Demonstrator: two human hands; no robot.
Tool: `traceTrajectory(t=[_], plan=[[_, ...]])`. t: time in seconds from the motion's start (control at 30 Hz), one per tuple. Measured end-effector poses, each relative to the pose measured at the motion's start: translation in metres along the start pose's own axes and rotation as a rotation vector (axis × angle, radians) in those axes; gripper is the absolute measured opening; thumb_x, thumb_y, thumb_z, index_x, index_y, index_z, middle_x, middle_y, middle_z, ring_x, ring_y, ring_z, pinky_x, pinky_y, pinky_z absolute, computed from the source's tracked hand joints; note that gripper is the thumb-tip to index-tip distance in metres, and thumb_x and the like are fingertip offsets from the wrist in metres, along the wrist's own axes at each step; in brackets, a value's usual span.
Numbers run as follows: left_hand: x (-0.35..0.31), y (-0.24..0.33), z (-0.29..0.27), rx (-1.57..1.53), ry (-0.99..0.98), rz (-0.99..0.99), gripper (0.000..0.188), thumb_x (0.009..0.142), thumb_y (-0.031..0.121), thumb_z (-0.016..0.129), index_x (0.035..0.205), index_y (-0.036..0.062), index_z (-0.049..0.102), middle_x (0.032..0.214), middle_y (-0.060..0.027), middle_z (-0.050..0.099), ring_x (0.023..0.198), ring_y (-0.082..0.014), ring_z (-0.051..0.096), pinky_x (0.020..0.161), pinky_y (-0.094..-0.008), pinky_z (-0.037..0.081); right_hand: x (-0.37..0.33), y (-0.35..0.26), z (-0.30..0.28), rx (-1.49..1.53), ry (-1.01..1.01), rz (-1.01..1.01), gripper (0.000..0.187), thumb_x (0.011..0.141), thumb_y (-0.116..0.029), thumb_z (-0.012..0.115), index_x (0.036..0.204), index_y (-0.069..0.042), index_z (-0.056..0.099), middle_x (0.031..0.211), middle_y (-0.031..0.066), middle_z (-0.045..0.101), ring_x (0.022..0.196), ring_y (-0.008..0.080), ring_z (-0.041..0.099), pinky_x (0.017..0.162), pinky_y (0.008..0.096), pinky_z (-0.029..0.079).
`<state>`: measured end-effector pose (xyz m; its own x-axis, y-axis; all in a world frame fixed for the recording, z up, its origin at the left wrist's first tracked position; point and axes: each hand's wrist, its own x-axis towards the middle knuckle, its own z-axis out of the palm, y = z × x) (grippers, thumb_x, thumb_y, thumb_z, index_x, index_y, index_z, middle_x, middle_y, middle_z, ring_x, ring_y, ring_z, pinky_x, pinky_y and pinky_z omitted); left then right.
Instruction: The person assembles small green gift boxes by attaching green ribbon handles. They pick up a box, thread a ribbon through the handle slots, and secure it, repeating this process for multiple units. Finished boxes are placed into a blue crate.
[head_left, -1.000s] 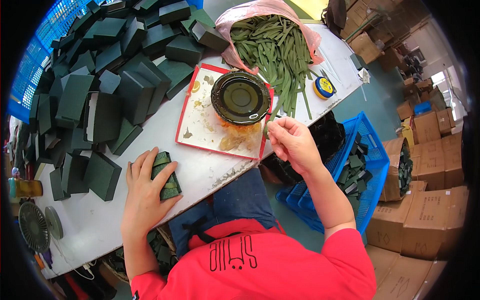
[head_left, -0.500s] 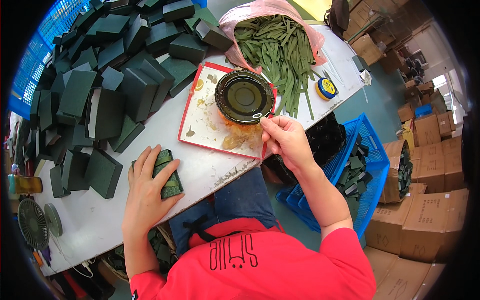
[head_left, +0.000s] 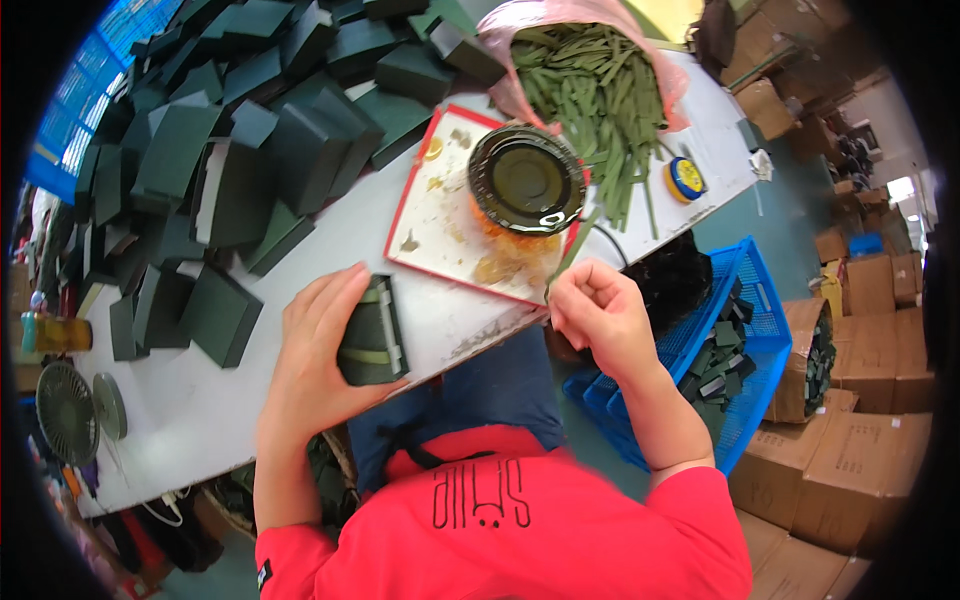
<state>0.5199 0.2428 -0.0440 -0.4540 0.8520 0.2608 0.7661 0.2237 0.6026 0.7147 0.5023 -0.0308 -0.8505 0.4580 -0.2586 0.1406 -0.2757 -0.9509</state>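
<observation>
My left hand (head_left: 315,335) is wrapped round a small dark green box (head_left: 366,325), fingers at its far left and thumb along its near edge. Two lighter green ribbon bands cross the box, which stands tilted with one side toward me. Over the table's front edge, the fingers of my right hand (head_left: 603,312) pinch a narrow green ribbon (head_left: 574,250). That strip runs up beside a black round dish (head_left: 530,180) of dark, shiny liquid. The dish sits on an amber, glue-crusted base on a red-rimmed white board (head_left: 425,215).
Dark green boxes (head_left: 250,150) are heaped at the left. A pink plastic bag (head_left: 672,85) spills green ribbons (head_left: 590,100) at the back. Near the right edge sits a yellow-and-blue round tin (head_left: 685,179). Blue crates (head_left: 765,350) stand below right; a small fan (head_left: 68,412) is far left.
My left hand has gone from lying flat on the box to gripping it, and the box is tipped up. My right hand has drawn back from the dish's rim with a ribbon.
</observation>
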Motion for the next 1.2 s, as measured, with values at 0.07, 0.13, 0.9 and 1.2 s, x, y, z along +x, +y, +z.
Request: traceTrajectory(t=[0.07,0.13,0.9,1.2], plan=[[0.009,0.005,-0.002,-0.092,-0.030,0.054,0.107,0.053,0.022,0.095,0.148,0.0046,0.050,0.146,-0.0159,0.055,0.136,-0.0388,0.048,0.113,-0.0464,0.040,-0.012,-0.004,0.013,-0.013,-0.140,0.093,0.014,0.100,-0.016,0.069,0.098,-0.004,0.063,0.078,0.0006,0.065,0.060,0.0032,0.054,0.054,0.0193,0.042],[0.013,0.011,-0.006,-0.138,-0.066,0.103,0.108,0.053,0.023,0.097,0.149,0.0043,0.048,0.146,-0.0153,0.055,0.137,-0.0380,0.048,0.113,-0.0460,0.041,-0.018,-0.008,0.032,-0.043,-0.246,0.204,0.014,0.100,-0.017,0.070,0.098,-0.004,0.063,0.077,-0.0006,0.064,0.061,0.0028,0.053,0.054,0.0193,0.041],[0.021,0.018,0.003,-0.238,-0.105,0.259,0.096,0.059,0.020,0.091,0.145,0.0078,0.053,0.144,-0.0115,0.057,0.133,-0.0338,0.052,0.107,-0.0470,0.040,-0.007,0.019,0.064,-0.139,-0.435,0.356,0.024,0.099,-0.018,0.069,0.084,-0.002,0.058,0.073,-0.0035,0.057,0.067,0.0037,0.053,0.060,0.0231,0.043],[0.022,0.027,0.005,-0.036,-0.167,0.317,0.086,0.062,0.023,0.091,0.138,0.0053,0.055,0.142,-0.0148,0.059,0.129,-0.0346,0.054,0.104,-0.0488,0.039,-0.001,0.043,0.056,-0.307,-0.490,0.370,0.024,0.097,-0.018,0.067,0.085,0.003,0.063,0.081,0.0059,0.070,0.075,0.0080,0.064,0.064,0.0276,0.048]])
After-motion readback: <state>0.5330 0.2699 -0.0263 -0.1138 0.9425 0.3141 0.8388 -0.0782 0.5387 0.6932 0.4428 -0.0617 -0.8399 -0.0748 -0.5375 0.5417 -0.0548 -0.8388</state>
